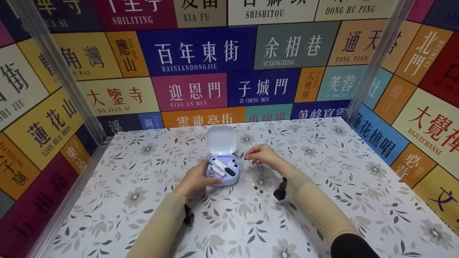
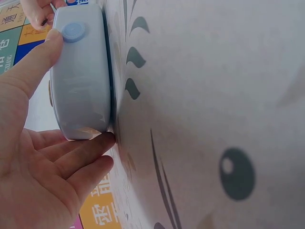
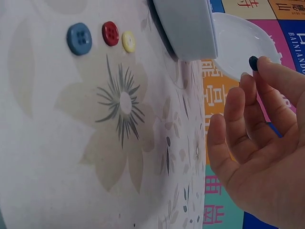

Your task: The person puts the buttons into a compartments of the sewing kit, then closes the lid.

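A pale lilac sewing kit box (image 1: 223,181) stands on the table with its lid (image 1: 221,140) raised. Inside lie a white tool with a black end (image 1: 229,171), light-coloured pieces beside it and several small buttons (image 1: 233,164) at the right. My left hand (image 1: 195,181) holds the box from the left. In the left wrist view its thumb (image 2: 53,45) lies beside the round blue catch (image 2: 74,32), with the other fingers at the opposite side. Just right of the box, my right hand (image 1: 263,156) pinches a dark button (image 3: 253,63) between thumb and forefinger, above the tabletop.
Blue (image 3: 79,39), red (image 3: 110,33) and yellow (image 3: 128,42) buttons lie loose on the floral tablecloth (image 1: 150,215), to the right of the box. Panels with coloured street-name signs (image 1: 197,48) stand behind the table and at both sides.
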`<state>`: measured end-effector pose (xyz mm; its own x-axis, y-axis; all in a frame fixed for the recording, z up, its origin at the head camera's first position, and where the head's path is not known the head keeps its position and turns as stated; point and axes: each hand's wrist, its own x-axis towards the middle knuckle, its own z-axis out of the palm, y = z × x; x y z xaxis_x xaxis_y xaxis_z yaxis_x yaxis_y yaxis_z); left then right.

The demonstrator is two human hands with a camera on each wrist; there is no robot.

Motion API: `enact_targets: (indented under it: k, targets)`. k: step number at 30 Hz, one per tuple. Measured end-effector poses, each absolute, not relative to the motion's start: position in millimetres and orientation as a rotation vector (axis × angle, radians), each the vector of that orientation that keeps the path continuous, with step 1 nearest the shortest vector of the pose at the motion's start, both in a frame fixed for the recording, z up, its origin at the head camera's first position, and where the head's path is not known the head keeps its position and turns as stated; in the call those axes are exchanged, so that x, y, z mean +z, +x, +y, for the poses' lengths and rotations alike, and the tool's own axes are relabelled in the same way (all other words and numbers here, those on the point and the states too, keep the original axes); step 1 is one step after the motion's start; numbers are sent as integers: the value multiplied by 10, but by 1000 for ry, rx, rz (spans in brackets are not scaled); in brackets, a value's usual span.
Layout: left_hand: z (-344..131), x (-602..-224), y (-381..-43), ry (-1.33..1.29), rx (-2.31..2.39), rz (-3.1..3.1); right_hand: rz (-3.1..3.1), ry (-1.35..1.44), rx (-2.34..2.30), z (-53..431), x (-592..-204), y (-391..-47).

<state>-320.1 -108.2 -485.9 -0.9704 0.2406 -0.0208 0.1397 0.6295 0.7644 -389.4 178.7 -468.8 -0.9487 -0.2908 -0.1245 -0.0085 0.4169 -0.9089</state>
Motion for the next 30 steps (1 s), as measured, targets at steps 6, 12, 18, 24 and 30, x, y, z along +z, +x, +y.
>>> enact_targets:
  k: [6, 12, 18, 24, 30]
  targets:
    - [-1072, -4865, -3210, 326, 1268, 2728, 2403, -268, -1537, 1708, -4700, -3908]
    - [-1074, -4863, -3213, 316, 1281, 2717, 2406, -288, -1525, 1624, -4707, -3942]
    - [-1082, -4875, -3223, 317, 1273, 2721, 2445, -303, -1501, 1558, -4716, -3947]
    - [-1086, -4867, -3218, 337, 1276, 2719, 2456, -250, -1516, 1494, -4742, -3954]
    - [-1079, -4848, -3216, 356, 1218, 2756, 2462, -218, -1502, 1428, -4766, -3974]
